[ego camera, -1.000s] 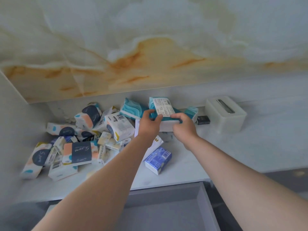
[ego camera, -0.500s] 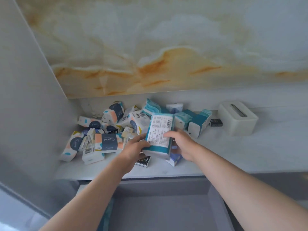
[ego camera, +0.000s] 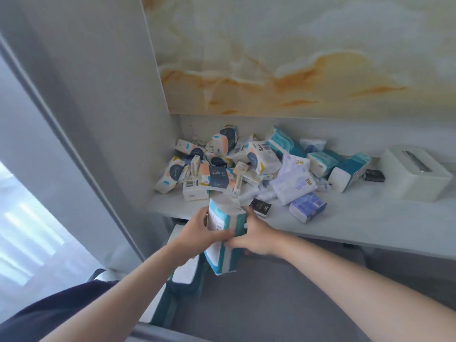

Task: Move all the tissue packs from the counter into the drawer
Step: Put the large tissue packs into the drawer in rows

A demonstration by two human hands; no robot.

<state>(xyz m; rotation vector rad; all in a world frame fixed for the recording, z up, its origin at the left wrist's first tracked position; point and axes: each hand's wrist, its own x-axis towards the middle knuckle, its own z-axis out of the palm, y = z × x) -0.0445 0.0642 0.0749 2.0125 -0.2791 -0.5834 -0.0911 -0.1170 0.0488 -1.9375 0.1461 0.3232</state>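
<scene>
Your left hand [ego camera: 197, 230] and right hand [ego camera: 256, 236] both clasp one teal pack [ego camera: 223, 243], held on end just in front of the counter [ego camera: 345, 218] edge, above the open grey drawer [ego camera: 283, 304]. On the counter behind it sits a loose pile [ego camera: 246, 164] of packs, with a white dispenser [ego camera: 414, 175] at its right. Above the counter runs an amber-veined marble wall [ego camera: 296, 58]; a grey panel [ego camera: 86, 119] stands left of it.

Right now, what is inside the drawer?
The drawer holds teal-and-white packs along its left side; the grey floor elsewhere looks bare. Both hands and their pack cover the back-left corner.
</scene>
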